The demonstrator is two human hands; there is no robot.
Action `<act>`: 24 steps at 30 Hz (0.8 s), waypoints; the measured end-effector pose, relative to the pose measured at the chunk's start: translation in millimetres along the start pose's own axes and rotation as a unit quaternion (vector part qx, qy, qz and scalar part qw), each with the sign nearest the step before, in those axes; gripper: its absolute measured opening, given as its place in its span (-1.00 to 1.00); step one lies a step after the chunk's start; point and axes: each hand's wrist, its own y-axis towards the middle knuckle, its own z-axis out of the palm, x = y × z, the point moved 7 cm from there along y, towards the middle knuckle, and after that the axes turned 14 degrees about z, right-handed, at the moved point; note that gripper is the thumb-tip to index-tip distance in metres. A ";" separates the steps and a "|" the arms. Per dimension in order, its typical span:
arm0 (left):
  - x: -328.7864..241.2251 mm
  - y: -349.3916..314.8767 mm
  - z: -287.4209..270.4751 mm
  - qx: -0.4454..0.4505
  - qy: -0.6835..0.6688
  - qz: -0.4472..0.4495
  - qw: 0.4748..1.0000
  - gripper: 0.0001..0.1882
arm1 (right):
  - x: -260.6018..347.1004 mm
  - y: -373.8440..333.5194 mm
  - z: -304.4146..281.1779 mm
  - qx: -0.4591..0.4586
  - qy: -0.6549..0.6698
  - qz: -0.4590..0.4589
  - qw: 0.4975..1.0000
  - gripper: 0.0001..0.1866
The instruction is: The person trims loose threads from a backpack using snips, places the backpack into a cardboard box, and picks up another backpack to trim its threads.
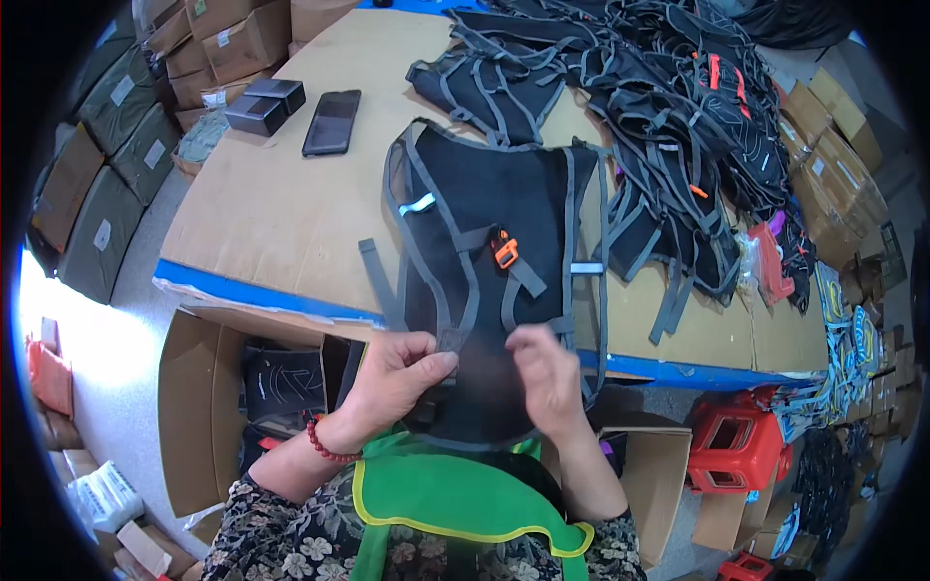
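Note:
A black backpack with grey edging lies in front of me, its lower end hanging over the table's near edge. Its shoulder straps face up, joined by an orange buckle, and carry pale reflective strips. My left hand, a red bead bracelet at the wrist, is closed, thumb and finger pinching a grey strap at the pack's lower left. My right hand is over the lower right part with its fingers curled together. Whatever those fingers hold, if anything, is hidden.
Cardboard covers the blue-edged table. A phone and a dark box lie at the far left. More black packs are heaped at right. Below stand an open carton and a red plastic stool.

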 end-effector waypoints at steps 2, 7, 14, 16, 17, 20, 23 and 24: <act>-2.6 2.1 -0.6 -0.003 0.010 0.009 1.000 -0.74 | 14.5 -5.6 6.3 -0.007 -0.088 -0.048 0.995 -0.78; -3.3 1.6 -0.3 -0.009 0.040 0.022 0.999 -0.74 | 26.8 -4.0 11.3 -0.047 -0.193 -0.105 0.974 -0.76; -6.1 1.9 3.4 -0.017 0.053 0.003 0.998 -0.76 | 31.2 -1.2 16.9 -0.068 -0.254 -0.142 0.954 -0.74; -9.2 3.7 4.9 -0.019 0.041 0.012 0.999 -0.76 | 31.8 -1.5 18.1 -0.078 -0.271 -0.158 0.946 -0.73; -7.5 3.8 3.9 -0.019 0.041 0.010 0.999 -0.76 | 33.2 -3.4 18.9 -0.089 -0.297 -0.178 0.934 -0.73; -4.0 3.6 2.1 -0.003 0.049 0.014 0.999 -0.76 | 36.5 -6.1 20.3 -0.111 -0.337 -0.219 0.909 -0.71; -3.5 2.6 2.4 0.000 0.051 0.003 0.999 -0.76 | 41.0 -8.8 22.0 -0.131 -0.369 -0.253 0.885 -0.69; -4.1 3.0 3.9 0.000 0.040 -0.002 0.999 -0.77 | 41.9 -10.1 22.4 -0.138 -0.388 -0.264 0.872 -0.67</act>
